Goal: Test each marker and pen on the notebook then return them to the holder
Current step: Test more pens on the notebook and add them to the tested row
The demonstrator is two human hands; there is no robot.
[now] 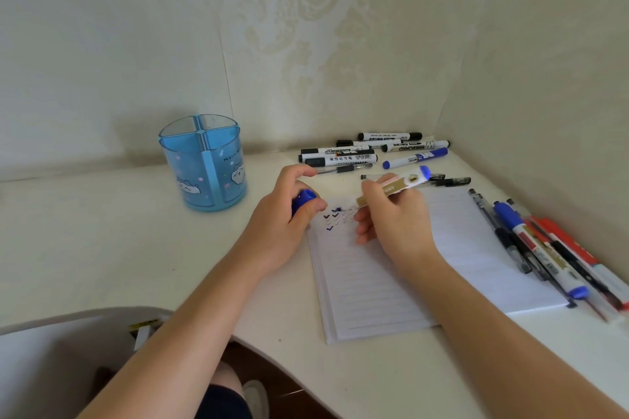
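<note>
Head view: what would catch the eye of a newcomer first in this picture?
In the middle, the right hand holds a marker over the notebook, by small ticks, and the left hand grips a blue cap. The blue holder stands at the left near the wall; loose markers lie behind the notebook and pens on its right edge.

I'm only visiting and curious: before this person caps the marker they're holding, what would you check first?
1. Test marks made: ok, blue ticks sit on the notebook's top lines.
2. Blue cap ready: ok, left hand holds it.
3. Grip on marker: ok, right hand holds its barrel.
4. Writing end lifted off paper: cannot tell, blurred.
5. Holder free: ok, stands upright left of the notebook, visible compartments look empty.
</note>
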